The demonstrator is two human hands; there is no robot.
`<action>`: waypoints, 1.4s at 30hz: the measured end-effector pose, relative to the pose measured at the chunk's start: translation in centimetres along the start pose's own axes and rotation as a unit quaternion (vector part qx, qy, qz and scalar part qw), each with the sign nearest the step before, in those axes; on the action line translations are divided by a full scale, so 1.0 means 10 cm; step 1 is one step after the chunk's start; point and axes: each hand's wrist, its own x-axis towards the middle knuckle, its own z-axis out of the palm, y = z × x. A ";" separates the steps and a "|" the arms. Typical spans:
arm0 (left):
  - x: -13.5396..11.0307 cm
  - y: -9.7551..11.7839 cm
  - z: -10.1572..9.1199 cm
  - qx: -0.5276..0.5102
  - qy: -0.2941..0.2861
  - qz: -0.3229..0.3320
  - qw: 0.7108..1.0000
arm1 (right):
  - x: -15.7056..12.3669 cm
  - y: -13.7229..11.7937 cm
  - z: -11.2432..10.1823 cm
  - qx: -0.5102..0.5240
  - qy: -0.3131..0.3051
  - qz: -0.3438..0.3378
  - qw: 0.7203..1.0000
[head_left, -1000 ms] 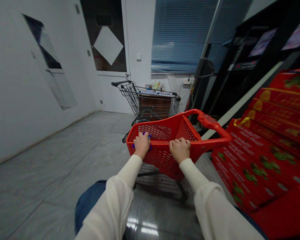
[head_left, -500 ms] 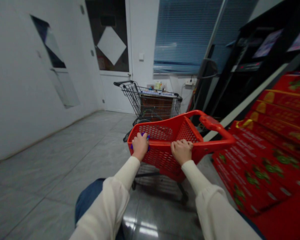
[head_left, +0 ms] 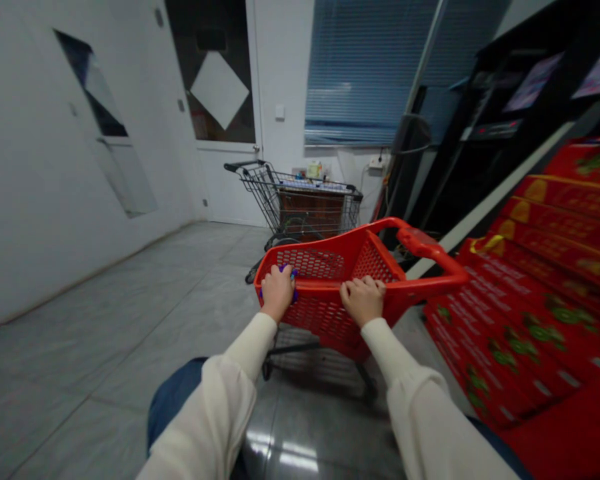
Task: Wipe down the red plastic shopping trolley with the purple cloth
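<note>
A red plastic shopping cart (head_left: 320, 319) with perforated basket walls stands sideways in front of me, its handle (head_left: 427, 245) to the right. Near the basket's left corner, my left hand (head_left: 277, 292) is closed over the near rim. Small purple bits of a thing (head_left: 294, 274) with a touch of blue stick out around its fingers; most of it is covered, so its kind cannot be made out. Farther right along that rim, my right hand (head_left: 364, 299) is closed too, with fingers curled over the edge.
Behind the red cart stands a black wire shopping cart (head_left: 260, 193) by a brown box (head_left: 311, 212). Stacked red cartons (head_left: 525, 327) rise close on the right. A white wall (head_left: 25, 187) runs along the left, and a door (head_left: 230, 180) is at the back.
The view has shifted very slightly. Both hands keep their places on the cart's rim.
</note>
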 end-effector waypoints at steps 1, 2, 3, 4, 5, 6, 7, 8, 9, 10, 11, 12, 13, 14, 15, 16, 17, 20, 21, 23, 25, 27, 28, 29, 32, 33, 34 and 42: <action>0.00 0.02 0.00 0.001 0.001 -0.014 1.000 | 0.00 0.00 0.00 0.005 0.000 0.002 1.000; -0.02 0.08 0.00 0.000 0.002 -0.022 1.000 | 0.01 -0.01 -0.01 0.008 -0.001 0.005 1.000; -0.04 0.17 0.00 -0.004 0.003 -0.023 1.000 | 0.01 -0.01 -0.01 0.011 -0.001 0.007 1.000; -0.08 0.28 0.00 -0.009 0.004 -0.016 1.000 | 0.02 0.00 -0.01 0.011 -0.001 0.010 1.000; -0.11 0.40 0.00 -0.015 0.007 -0.002 1.000 | 0.02 0.01 -0.01 0.011 -0.001 0.012 1.000; -0.15 0.52 0.01 -0.022 0.012 0.015 1.000 | 0.02 0.02 -0.01 0.009 -0.001 0.014 1.000; -0.19 0.61 0.01 -0.029 0.015 0.032 0.999 | 0.02 0.04 -0.01 0.006 0.000 0.016 1.000; -0.22 0.67 0.01 -0.034 0.016 0.049 0.998 | 0.02 0.06 -0.01 0.002 0.001 0.017 1.000; -0.24 0.69 0.00 -0.037 0.014 0.065 0.997 | 0.02 0.08 -0.01 -0.001 0.001 0.017 1.000; -0.24 0.67 0.00 -0.037 0.010 0.077 0.996 | 0.02 0.09 -0.01 -0.004 0.000 0.015 1.000; -0.24 0.61 0.00 -0.034 0.004 0.084 0.996 | 0.02 0.11 -0.01 -0.005 -0.001 0.012 1.000; -0.23 0.52 -0.01 -0.028 0.000 0.086 0.996 | 0.02 0.12 -0.01 -0.005 -0.002 0.007 1.000; -0.21 0.41 -0.01 -0.021 0.000 0.082 0.996 | 0.02 0.12 -0.01 -0.003 -0.003 0.004 1.000; -0.19 0.29 0.00 -0.013 0.002 0.073 0.997 | 0.02 0.11 -0.01 0.000 -0.004 0.002 1.000; -0.18 0.18 0.00 -0.006 0.005 0.059 0.998 | 0.01 0.10 -0.01 0.005 -0.004 0.001 1.000; -0.16 0.08 0.00 -0.003 0.007 0.041 0.999 | 0.01 0.09 -0.01 0.009 -0.003 0.001 1.000; -0.14 0.01 -0.01 -0.001 0.009 0.021 1.000 | 0.01 0.07 -0.02 0.013 -0.002 0.002 1.000; -0.14 0.05 -0.02 -0.007 0.008 -0.028 1.000 | 0.00 0.02 -0.03 0.018 0.000 0.006 1.000; -0.15 0.13 -0.02 -0.012 0.006 -0.028 1.000 | 0.00 0.01 -0.03 0.017 0.000 0.007 1.000; -0.19 0.38 -0.02 -0.025 0.005 0.000 1.000 | 0.00 0.00 -0.04 0.009 -0.001 0.012 1.000; -0.24 0.62 -0.02 -0.039 0.007 0.037 0.999 | 0.00 0.00 -0.05 -0.005 -0.002 0.015 1.000; -0.27 0.74 -0.02 -0.050 0.009 0.068 0.996 | 0.00 0.02 -0.06 -0.018 -0.002 0.015 1.000; -0.27 0.73 -0.03 -0.053 0.009 0.080 0.995 | 0.00 0.02 -0.06 -0.021 -0.002 0.013 1.000; -0.27 0.69 -0.03 -0.053 0.007 0.090 0.995 | 0.00 0.03 -0.06 -0.021 -0.001 0.009 1.000; -0.22 0.34 -0.02 -0.037 0.001 0.081 0.996 | 0.00 0.05 -0.05 -0.013 0.005 0.002 1.000; -0.19 0.20 -0.02 -0.029 0.001 0.065 0.997 | 0.00 0.05 -0.04 -0.009 0.007 0.002 1.000; -0.17 0.07 -0.02 -0.023 0.001 0.046 0.999 | 0.00 0.05 -0.03 -0.006 0.009 0.003 1.000; -0.22 0.47 -0.03 -0.037 -0.009 0.026 0.999 | 0.00 0.01 -0.03 -0.005 0.012 0.015 1.000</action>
